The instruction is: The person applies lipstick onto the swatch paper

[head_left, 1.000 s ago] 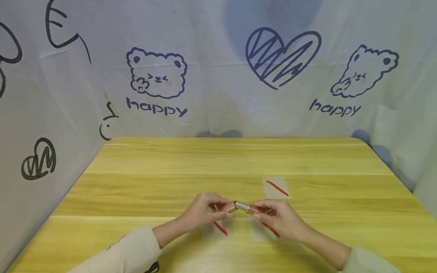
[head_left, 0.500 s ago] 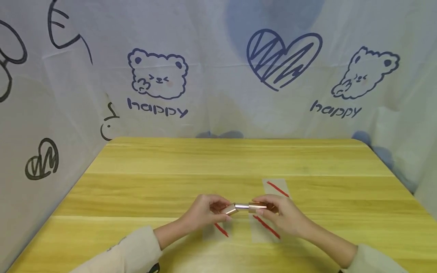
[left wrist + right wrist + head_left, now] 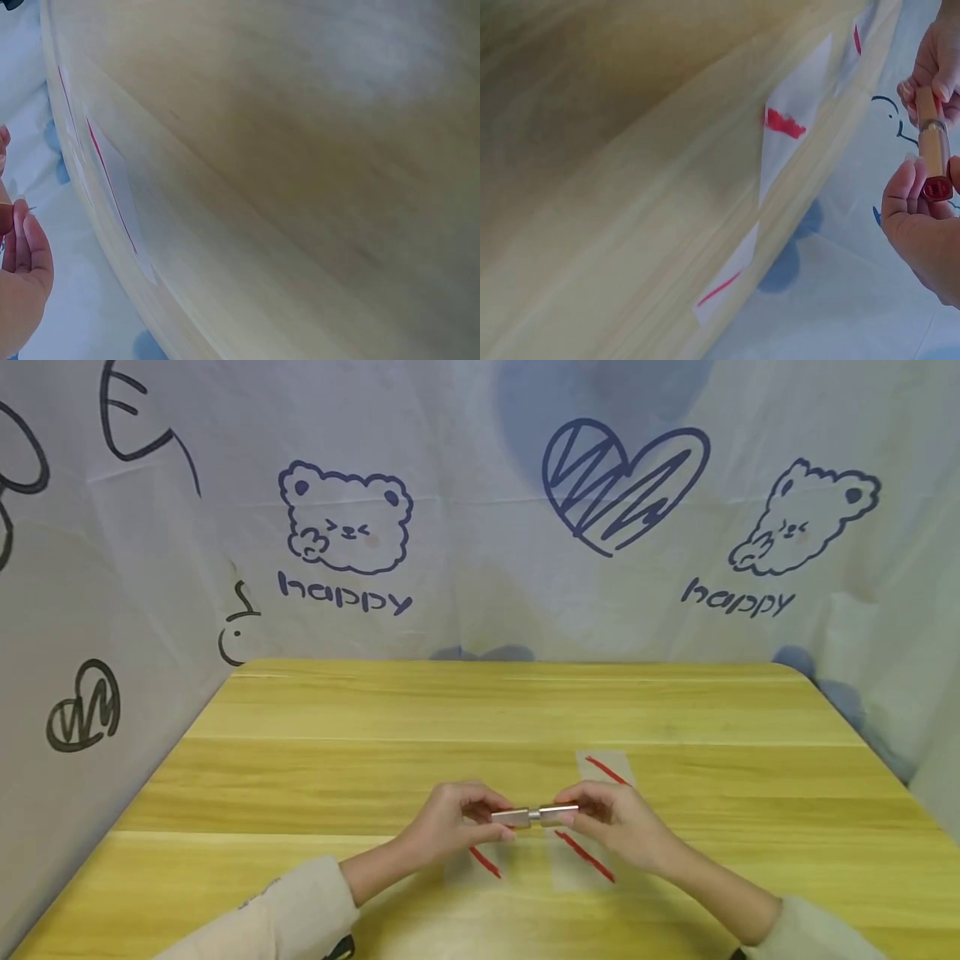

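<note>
Above the table, my left hand [image 3: 446, 827] pinches a gold lipstick cap [image 3: 512, 817] between thumb and fingers. Opposite it, my right hand [image 3: 626, 831] pinches the gold lipstick base [image 3: 558, 812]. The two pieces lie end to end nearly in line, and a narrow strip of the silver collar [image 3: 534, 816] shows between them. In the right wrist view the base [image 3: 934, 154] has a dark red end facing the camera, with the cap [image 3: 926, 105] beyond it. The left wrist view catches only a hand [image 3: 26, 270] at its left edge.
Under the hands lies a wood-grain table [image 3: 337, 710]. Pieces of pale paper with red strokes lie on it: one sheet [image 3: 603, 768] farther back, another [image 3: 573, 868] below my right hand, and one [image 3: 457, 872] below my left. A white cloth [image 3: 480, 527] with drawings hangs behind.
The cap has swung from an angle into line with the base and slid over most of the silver collar. The gap between the two gold pieces has narrowed.
</note>
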Available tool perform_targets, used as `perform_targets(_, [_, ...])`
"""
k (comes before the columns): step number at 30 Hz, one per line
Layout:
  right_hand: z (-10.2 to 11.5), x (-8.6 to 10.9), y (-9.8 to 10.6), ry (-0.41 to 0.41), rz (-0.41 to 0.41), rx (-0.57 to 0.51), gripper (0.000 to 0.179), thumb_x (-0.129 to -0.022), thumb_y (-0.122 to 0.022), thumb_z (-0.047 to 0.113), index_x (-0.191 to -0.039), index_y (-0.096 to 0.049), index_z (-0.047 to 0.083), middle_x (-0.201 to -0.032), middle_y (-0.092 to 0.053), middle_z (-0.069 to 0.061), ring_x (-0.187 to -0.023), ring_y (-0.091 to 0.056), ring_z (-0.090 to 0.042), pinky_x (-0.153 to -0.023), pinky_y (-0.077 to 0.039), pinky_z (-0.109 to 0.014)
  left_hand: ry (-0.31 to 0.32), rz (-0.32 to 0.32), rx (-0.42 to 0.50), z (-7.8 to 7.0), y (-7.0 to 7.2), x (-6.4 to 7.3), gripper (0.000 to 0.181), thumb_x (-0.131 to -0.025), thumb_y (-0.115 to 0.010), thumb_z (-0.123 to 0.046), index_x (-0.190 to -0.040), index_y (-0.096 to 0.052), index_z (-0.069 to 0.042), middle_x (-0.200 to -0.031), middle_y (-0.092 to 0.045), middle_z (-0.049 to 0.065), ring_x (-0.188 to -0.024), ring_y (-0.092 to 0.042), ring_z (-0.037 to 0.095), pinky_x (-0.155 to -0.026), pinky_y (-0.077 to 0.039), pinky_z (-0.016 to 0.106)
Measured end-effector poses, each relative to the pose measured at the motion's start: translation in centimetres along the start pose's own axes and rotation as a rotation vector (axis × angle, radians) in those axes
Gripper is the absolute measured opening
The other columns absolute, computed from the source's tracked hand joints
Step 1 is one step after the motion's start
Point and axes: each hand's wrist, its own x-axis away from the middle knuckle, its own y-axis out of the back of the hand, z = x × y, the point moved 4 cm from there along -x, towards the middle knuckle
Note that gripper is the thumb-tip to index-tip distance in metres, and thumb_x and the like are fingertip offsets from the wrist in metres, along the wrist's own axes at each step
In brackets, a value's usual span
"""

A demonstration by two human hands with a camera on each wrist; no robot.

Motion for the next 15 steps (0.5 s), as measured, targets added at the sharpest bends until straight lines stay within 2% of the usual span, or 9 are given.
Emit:
perform_targets(6, [-0.47,0.02,-0.71,-0.048,0.004,-0.039,0.025,-0.091,-0.060,0.015,-0.105,-0.062,-0.006,-0.088,-0.064,-0.017,-0.066,-0.050,-0.002,-0.055,-0.044,-0.017,-0.023,-0.020,-0.026,-0.19,-0.21,-0.13,0.025,-0.075,-0.076,-0.011,-0.094,-0.069,0.002,-0.088,-0.069,0.014,-0.072,-0.060,0.002,-0.067,-0.055,0.019])
perform_targets(10, [-0.69,-0.02,-0.97,-0.079,-0.011,-0.065,0.027,-0.091,-0.060,0.015,-0.106,-0.061,-0.007,-0.086,-0.063,-0.021,-0.064,-0.050,-0.003,-0.052,-0.043,-0.016,-0.013,-0.040,-0.028,-0.19,-0.27,-0.25,0.024,-0.076,-0.075,-0.011,-0.095,-0.069,0.002,-0.088,-0.069,0.013,-0.072,-0.060,0.002,-0.067,-0.055,0.018])
perform_targets(12, [-0.85,-0.05,-0.99,-0.097,-0.024,-0.073,0.028,-0.090,-0.060,0.015,-0.106,-0.061,-0.008,-0.086,-0.063,-0.022,-0.065,-0.053,-0.005,-0.053,-0.045,-0.017,-0.004,-0.056,-0.018,-0.10,-0.24,-0.27,0.026,-0.076,-0.075,-0.011,-0.097,-0.069,0.004,-0.088,-0.069,0.014,-0.073,-0.062,0.004,-0.067,-0.055,0.019])
perform_targets(15, [-1.03,-0.09,-1.01,-0.127,-0.039,-0.108,0.029,-0.090,-0.061,0.015,-0.106,-0.061,-0.010,-0.087,-0.064,-0.023,-0.067,-0.057,-0.007,-0.057,-0.050,-0.019,0.047,-0.076,0.024,0.26,-0.20,-0.27,0.031,-0.078,-0.074,-0.011,-0.102,-0.066,0.007,-0.091,-0.069,0.018,-0.075,-0.063,0.008,-0.068,-0.054,0.018])
